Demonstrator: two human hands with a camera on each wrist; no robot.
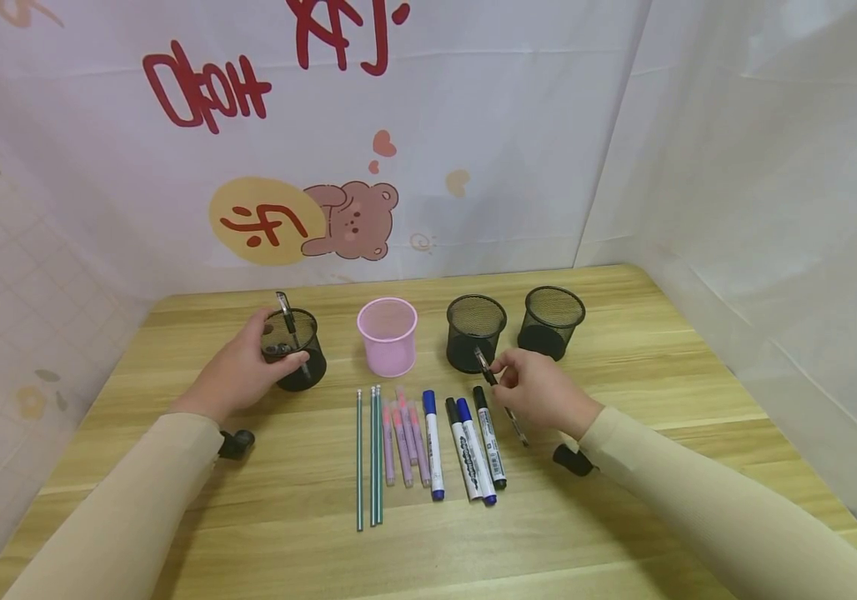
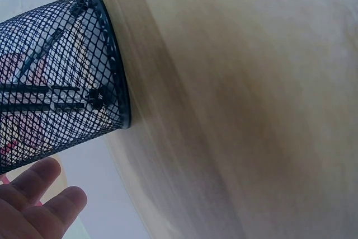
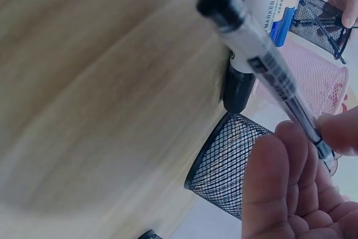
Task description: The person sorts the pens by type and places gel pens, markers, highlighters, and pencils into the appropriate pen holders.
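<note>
My left hand (image 1: 237,371) grips the leftmost black mesh pen cup (image 1: 314,360), thumb across its front and fingers around the far side. Inside that cup are several pens; one black-capped pen (image 1: 288,312) leans up past the rim. My right hand (image 1: 544,390) pinches a clear-barrelled gel pen (image 3: 274,76) between thumb and fingers. The pen slants over the table, its capped end near the front of another black mesh cup (image 1: 477,329). Just left of the right hand lies a black-capped whiteboard marker (image 1: 490,437).
A pink mesh cup (image 1: 388,346) stands between the black ones, and another black mesh cup (image 1: 552,321) at the back right. Across the middle of the table lie green pencils (image 1: 375,458), pink highlighters (image 1: 403,442) and blue- and black-capped markers (image 1: 433,446). A printed cloth (image 1: 473,225) hangs behind.
</note>
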